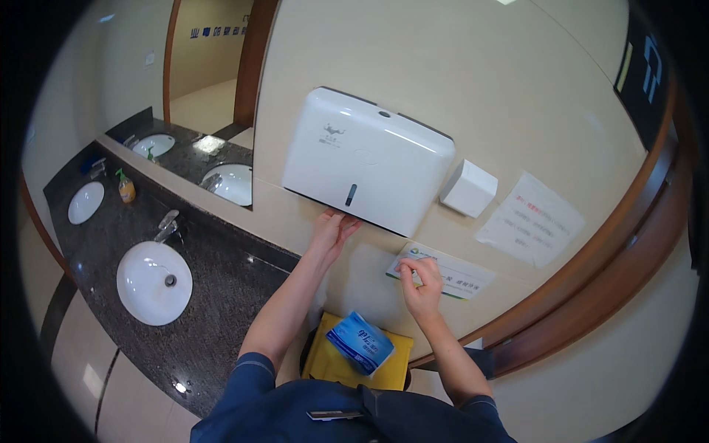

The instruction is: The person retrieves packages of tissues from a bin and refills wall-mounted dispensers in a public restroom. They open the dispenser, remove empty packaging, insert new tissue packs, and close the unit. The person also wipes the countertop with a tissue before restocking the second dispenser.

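Note:
A white wall-mounted paper towel dispenser (368,160) with a narrow level window hangs in front of me. My left hand (331,231) reaches up to its lower edge, with the fingertips partly hidden at the underside. Lower and to the right, my right hand (424,285) is raised before a sign on the wall (465,279), its fingers curled towards the thumb. Whether something small sits between those fingers cannot be told. Beneath both hands, a blue pack of paper towels (361,342) lies on the yellow lid of a bin (318,362).
On the left runs a dark stone counter (221,293) with a white basin (152,299), a faucet (167,224) and a soap pump bottle (126,187). A mirror (210,99) rises behind it. Right of the dispenser are a small white box (469,188), a paper notice (532,219) and a wooden door frame (609,288).

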Demonstrator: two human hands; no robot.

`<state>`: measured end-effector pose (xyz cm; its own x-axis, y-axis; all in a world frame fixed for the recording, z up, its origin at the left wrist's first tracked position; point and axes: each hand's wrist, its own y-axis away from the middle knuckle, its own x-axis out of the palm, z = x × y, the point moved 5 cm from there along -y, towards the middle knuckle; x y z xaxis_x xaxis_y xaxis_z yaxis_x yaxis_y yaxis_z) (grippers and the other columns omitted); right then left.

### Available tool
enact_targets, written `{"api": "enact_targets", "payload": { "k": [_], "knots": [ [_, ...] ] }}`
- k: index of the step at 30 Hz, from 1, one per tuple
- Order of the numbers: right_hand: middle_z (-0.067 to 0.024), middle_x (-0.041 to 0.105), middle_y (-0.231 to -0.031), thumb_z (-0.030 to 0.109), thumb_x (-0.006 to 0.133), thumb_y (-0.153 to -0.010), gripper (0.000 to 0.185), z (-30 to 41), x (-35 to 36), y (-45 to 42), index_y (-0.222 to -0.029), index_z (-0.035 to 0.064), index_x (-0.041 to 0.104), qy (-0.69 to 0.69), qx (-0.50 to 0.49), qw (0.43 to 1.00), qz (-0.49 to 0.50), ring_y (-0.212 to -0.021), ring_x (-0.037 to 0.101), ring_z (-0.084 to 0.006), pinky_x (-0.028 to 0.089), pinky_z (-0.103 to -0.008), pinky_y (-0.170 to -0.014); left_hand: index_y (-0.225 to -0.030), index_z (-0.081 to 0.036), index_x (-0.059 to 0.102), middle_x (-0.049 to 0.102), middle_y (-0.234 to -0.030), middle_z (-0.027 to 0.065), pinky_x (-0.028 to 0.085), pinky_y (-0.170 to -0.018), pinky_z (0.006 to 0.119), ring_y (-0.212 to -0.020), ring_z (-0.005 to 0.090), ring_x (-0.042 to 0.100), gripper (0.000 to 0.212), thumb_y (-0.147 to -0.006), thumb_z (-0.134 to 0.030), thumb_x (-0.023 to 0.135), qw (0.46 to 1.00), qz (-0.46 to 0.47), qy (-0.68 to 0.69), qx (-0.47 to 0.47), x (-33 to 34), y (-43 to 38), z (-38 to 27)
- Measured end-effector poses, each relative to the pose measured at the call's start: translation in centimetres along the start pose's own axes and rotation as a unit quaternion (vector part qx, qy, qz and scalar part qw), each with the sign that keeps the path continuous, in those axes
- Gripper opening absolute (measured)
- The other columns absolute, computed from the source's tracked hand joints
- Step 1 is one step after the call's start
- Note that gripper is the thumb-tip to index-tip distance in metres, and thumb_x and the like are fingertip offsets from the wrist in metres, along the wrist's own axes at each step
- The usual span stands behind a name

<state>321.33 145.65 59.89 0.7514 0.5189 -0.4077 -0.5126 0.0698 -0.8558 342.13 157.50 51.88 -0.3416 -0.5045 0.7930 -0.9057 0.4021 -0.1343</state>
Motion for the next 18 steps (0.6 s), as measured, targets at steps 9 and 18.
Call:
{"api": "enact_targets", "payload": {
  "k": [9,18],
  "knots": [
    [-0.0038,0.065,-0.073,0.000,0.066,-0.076,0.013,0.3,3.7,1.6,-0.087,0.0051,0.069,-0.026,0.037,0.996,0.074,-0.070,0.058,-0.0201,0.045,-0.0310,-0.066,-0.106,-0.008,0.053,0.062,-0.095,0.0045,0.052,-0.083,0.042,-0.087,0.0167,0.061,0.014,-0.095,-0.015,0.052,0.996,-0.030,0.084,-0.001,0.1,-1.3,1.1],
    [-0.0017,0.066,-0.078,0.010,0.060,-0.090,0.016,-4.3,7.6,2.1,-0.103,0.0023,0.066,-0.158,0.336,0.921,0.123,-0.077,0.058,-0.0100,0.044,-0.0221,-0.068,-0.102,-0.008,0.056,0.062,-0.091,0.0036,0.056,-0.075,0.034,-0.081,0.0150,0.062,0.010,-0.094,-0.015,0.055,0.994,-0.010,0.104,0.010,0.6,0.6,1.8]
  ]
}}
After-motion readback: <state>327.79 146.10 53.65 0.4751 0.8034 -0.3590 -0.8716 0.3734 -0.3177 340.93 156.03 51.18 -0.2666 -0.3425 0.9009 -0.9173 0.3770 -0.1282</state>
